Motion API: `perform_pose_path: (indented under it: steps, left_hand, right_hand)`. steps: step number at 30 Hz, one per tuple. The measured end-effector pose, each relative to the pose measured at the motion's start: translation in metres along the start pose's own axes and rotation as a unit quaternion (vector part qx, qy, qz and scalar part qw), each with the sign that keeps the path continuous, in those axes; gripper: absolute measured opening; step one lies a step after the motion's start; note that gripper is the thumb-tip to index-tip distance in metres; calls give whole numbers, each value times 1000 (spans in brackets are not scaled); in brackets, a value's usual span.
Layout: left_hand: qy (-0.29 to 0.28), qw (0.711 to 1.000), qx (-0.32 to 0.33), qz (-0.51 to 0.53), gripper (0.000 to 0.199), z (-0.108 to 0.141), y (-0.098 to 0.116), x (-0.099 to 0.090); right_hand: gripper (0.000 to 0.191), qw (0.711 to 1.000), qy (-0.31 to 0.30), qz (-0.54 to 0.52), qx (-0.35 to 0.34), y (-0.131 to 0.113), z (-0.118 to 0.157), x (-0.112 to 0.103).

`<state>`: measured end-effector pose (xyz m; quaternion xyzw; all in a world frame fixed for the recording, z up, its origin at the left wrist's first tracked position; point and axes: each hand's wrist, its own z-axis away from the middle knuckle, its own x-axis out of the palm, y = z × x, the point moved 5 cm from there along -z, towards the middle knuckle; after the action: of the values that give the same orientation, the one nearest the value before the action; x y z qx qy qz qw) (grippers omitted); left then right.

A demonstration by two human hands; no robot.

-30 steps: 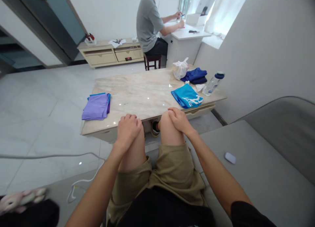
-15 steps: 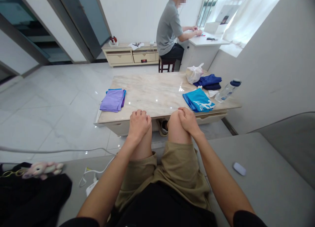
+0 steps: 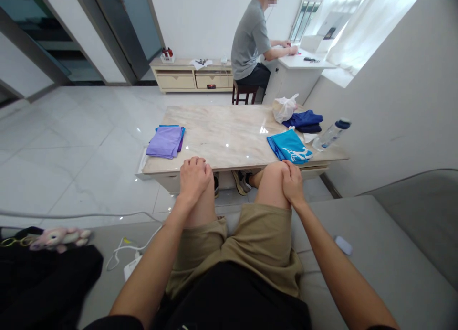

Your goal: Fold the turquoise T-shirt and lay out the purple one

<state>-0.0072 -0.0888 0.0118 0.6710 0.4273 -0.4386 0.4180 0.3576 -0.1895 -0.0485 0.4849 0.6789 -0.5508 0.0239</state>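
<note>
Left fingers: we see them (image 3: 191, 165) curled together over the knee, no pinch, nothing held.
Right fingers: we see them (image 3: 290, 173) pressed together and draped down the kneecap, also empty.
Left hand: the left hand (image 3: 195, 181) rests on the left knee (image 3: 204, 208), and we can't tell how hard it presses.
Right hand: the right hand (image 3: 293, 186) rests on the right knee (image 3: 272, 186).
Nearest to left: a folded purple cloth (image 3: 165, 143), blue edge showing under it, lies on the tabletop (image 3: 222, 129), just ahead of the left hand, not touching.
Nearest to right: a folded teal printed cloth (image 3: 288, 146) lies near the tabletop's front edge, ahead of the right hand, not touching.
Handling: we judge both cloths light, soft and limp; best taken by the folded edge with both hands, sliding fingers under. The polished stone may let them slip.
Tabletop, far end: a white plastic bag (image 3: 285, 108), a navy cloth (image 3: 305, 122), a clear water bottle (image 3: 331, 135).
Around us: khaki shorts (image 3: 229, 246), a grey sofa (image 3: 372, 253), a plush toy (image 3: 59, 238) on black clothing (image 3: 46, 277).
Beyond: a co-worker (image 3: 249, 41) sits at a white desk (image 3: 304, 65).
</note>
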Motion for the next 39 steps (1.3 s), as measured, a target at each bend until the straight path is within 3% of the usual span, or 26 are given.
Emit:
perform_pose_path:
  steps: [5,8,12,16,19,25,39]
  left_hand:
    - [-1,1000,-13,7,43,1,-2,0]
    - [-5,1000,-10,15,42,0,-2,-1]
    - [-6,1000,4,26,40,-1,6,1]
    - [4,999,41,6,37,1,29,5]
    - [4,997,70,-23,35,4,46,6]
    - [6,997,71,-28,32,4,48,2]
    - [16,999,44,15,31,-2,28,0]
  right_hand:
    - [54,1000,-12,-8,8,0,-1,0]
    - [58,1000,-13,-11,8,-12,10,3]
    - [67,999,-17,-15,-28,-45,50,19]
    - [76,995,-68,-21,-69,-75,92,47]
    - [79,991,-104,-27,-82,-86,108,60]
    - [80,987,-137,-42,-68,-85,120,67]
    - [78,994,-97,-24,-48,-74,125,68]
